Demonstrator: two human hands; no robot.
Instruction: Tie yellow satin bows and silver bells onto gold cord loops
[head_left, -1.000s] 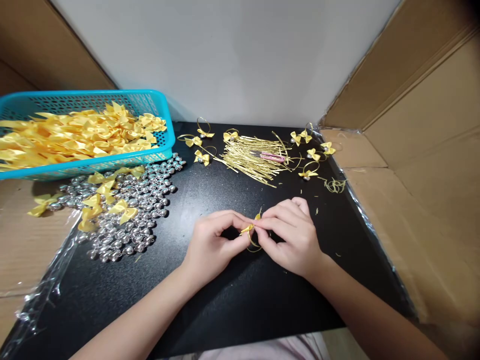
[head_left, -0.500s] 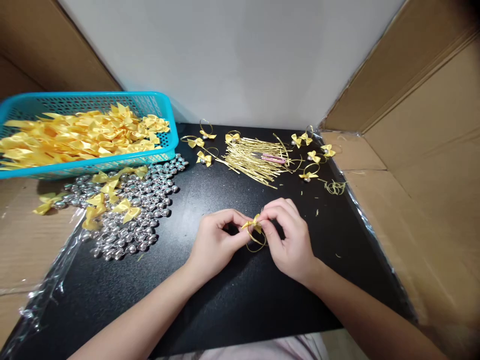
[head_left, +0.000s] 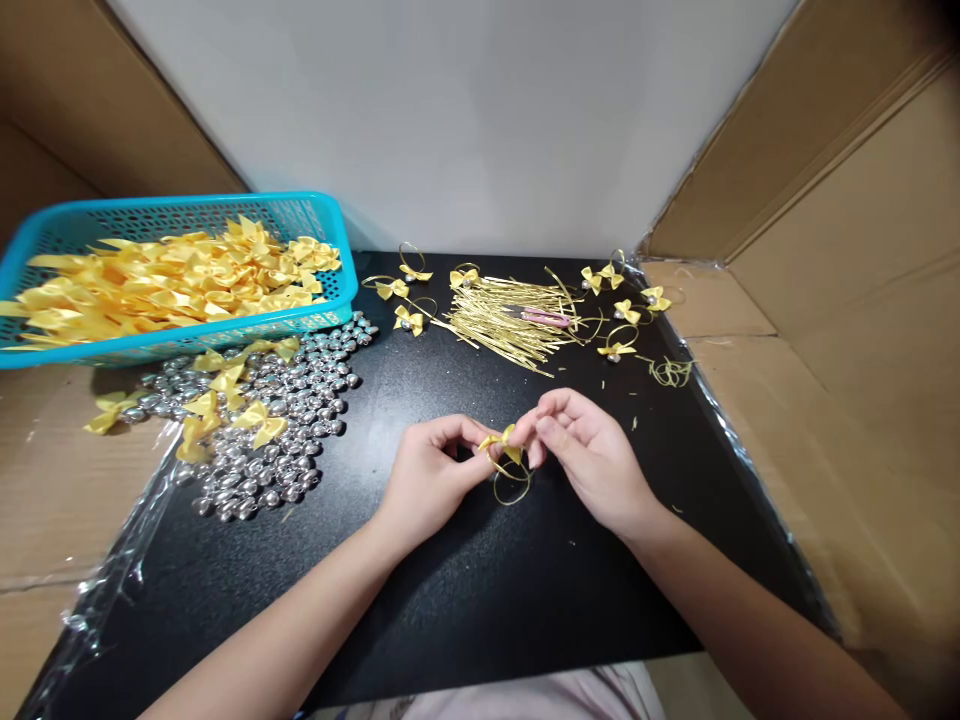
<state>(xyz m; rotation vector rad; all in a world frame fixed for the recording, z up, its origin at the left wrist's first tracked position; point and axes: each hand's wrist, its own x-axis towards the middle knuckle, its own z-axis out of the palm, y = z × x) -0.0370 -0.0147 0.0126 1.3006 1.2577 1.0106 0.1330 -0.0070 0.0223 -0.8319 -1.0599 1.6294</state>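
My left hand [head_left: 435, 480] pinches a yellow ribbon bow [head_left: 510, 443] between thumb and fingertips, low over the black table. From the bow hangs a thin gold cord loop [head_left: 513, 488]. My right hand [head_left: 589, 455] is just right of the bow, its thumb lifted away from the curled fingers; one fingertip is close to the ribbon, and whether it touches cannot be made out. Beyond the hands lies a pile of cut gold cords [head_left: 499, 325], with pink-handled snippers [head_left: 546, 317] on top.
A blue basket [head_left: 341, 250] of yellow bows [head_left: 180, 280] stands at the back left. Silver bells [head_left: 259, 470] spread before it, with a few bows on them. Several finished-looking bows with bells and loops [head_left: 409, 320] lie around the cords. Cord scraps [head_left: 670, 372] lie right. Cardboard walls [head_left: 847, 190] flank the table.
My right thumb has come off the bow and the right hand has opened and turned slightly. My left hand keeps its pinch. The view has shifted a little.
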